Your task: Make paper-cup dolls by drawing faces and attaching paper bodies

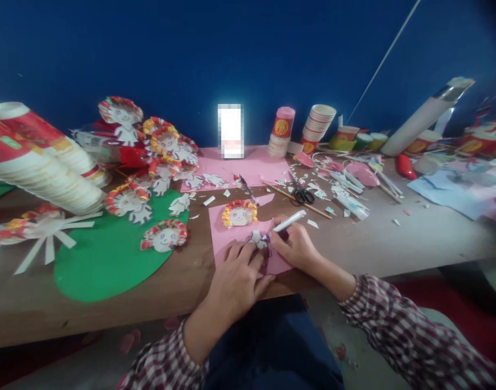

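Note:
My right hand (294,244) is closed round a white marker pen (291,220), its tip down at a small white paper cutout (256,238). Fingers stretched out, my left hand (237,273) lies flat and presses on the pink paper (219,238), partly covering the cutout's lower left. Just above the cutout, on the same pink sheet, rests a paper face (240,215) with a drawn smile and a curled red and yellow rim. A similar face (164,236) lies to the left on a green paper oval (105,271).
Stacked paper cups (49,162) lean at the left; more cup stacks (319,127) stand at the back. Black scissors (304,196) lie beyond my right hand among paper scraps. A bright blurred screen (232,132) stands against the blue wall (170,54). Blue paper (443,189) lies at the right.

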A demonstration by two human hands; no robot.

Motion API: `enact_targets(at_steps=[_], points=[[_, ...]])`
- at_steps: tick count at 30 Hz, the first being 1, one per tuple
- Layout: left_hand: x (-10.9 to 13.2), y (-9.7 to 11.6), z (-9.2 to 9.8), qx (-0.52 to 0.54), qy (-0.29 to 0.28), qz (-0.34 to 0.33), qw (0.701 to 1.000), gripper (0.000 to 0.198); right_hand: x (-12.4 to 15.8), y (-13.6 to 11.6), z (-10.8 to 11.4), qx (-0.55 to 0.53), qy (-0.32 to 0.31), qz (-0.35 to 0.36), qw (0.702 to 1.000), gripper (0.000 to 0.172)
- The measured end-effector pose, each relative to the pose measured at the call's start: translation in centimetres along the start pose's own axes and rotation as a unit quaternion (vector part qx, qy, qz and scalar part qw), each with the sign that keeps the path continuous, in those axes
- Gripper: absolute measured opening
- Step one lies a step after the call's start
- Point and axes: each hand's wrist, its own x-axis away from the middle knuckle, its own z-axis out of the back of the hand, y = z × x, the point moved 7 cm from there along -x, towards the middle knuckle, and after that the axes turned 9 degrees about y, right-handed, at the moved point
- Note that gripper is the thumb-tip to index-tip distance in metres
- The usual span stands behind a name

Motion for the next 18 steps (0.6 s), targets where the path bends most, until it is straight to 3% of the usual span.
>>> enact_targets(at_steps=[7, 13, 18], points=[[0.08, -0.05, -0.08, -0.002, -0.001, 0.001, 1.0, 0.046, -0.09, -0.26, -0.06, 0.016, 0.004, 0.024, 1.0, 0.006], [0.17, -0.06, -0.02, -0.004, 0.009, -0.007, 1.0, 0.045, -0.03, 0.02, 0.3, -0.015, 0.017, -0.012, 1.0, 0.006], [0.18, -0.04, 0.0, -0.003, 0.015, -0.007, 1.0, 0.046, 0.0, -0.23, -0.01, -0.021, 0.005, 0.0, 1.0, 0.007]])
